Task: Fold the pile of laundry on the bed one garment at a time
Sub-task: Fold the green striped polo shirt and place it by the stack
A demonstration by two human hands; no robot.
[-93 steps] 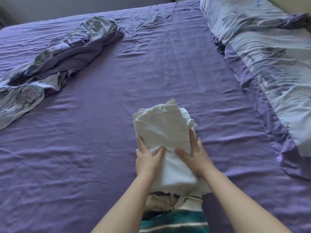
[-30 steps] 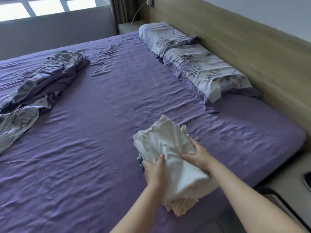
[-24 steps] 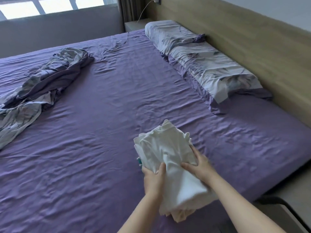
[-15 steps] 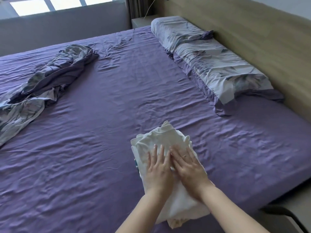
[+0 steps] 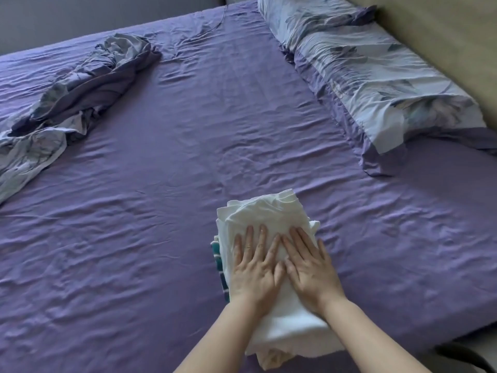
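A stack of folded laundry lies on the purple bed sheet [image 5: 188, 162] near the bed's front edge. Its top piece is a folded white garment [image 5: 266, 214]. A teal striped garment [image 5: 217, 261] peeks out under its left side, and a cream piece [image 5: 271, 358] shows at the near end. My left hand [image 5: 255, 267] and my right hand [image 5: 309, 265] lie flat side by side on the white garment, fingers straight, pressing it down.
A crumpled grey-blue and purple duvet cover [image 5: 72, 87] sprawls across the far left of the bed. Two patterned pillows [image 5: 376, 76] line the wooden headboard [image 5: 443, 36] on the right. The bed's corner drops off at the lower right, by a dark object [image 5: 465, 356].
Both hands carried the stack a little to the right, set it down, let go of its sides and now lie flat on top. The camera has tilted down.
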